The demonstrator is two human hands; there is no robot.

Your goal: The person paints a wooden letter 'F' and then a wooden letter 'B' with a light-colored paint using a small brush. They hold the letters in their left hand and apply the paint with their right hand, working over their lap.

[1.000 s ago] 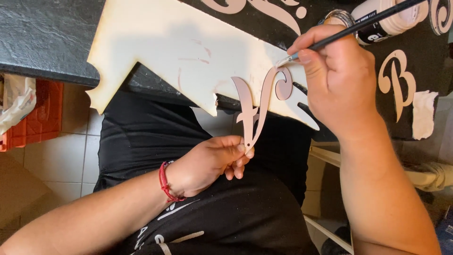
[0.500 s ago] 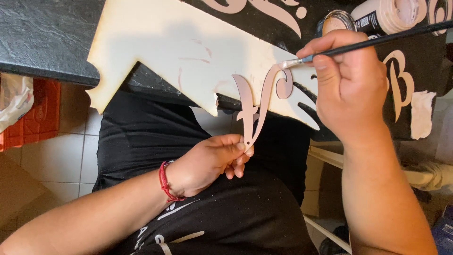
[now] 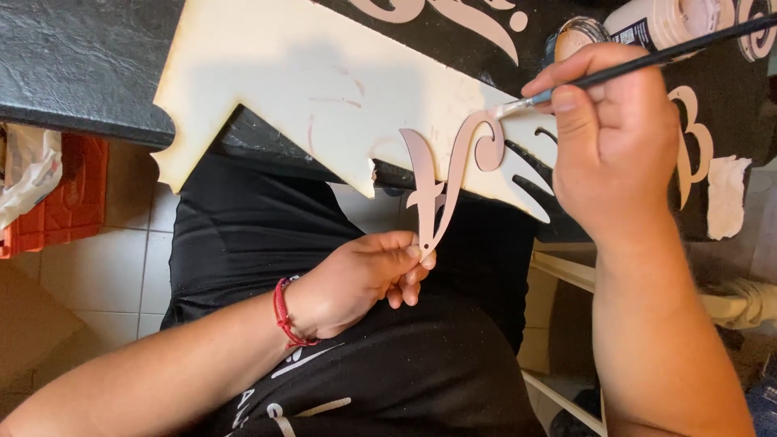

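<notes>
My left hand (image 3: 356,283) pinches the bottom tip of a thin pink cut-out letter (image 3: 445,182) with a curled top, holding it upright over the edge of a cream wooden board (image 3: 324,81). My right hand (image 3: 615,146) grips a slim black paintbrush (image 3: 647,58). Its pale bristle tip touches the letter's upper curl. A red cord bracelet circles my left wrist.
The board lies on a black textured table (image 3: 73,65). A small open paint pot (image 3: 579,32) and a white paint bottle (image 3: 672,20) stand behind my right hand. Other pink cut-out letters (image 3: 692,146) lie on the black surface. An orange crate (image 3: 69,194) sits at left on the tiled floor.
My right hand has shifted slightly up and right, and the brush tip has moved along the letter's upper curl. My left hand holds the letter steady.
</notes>
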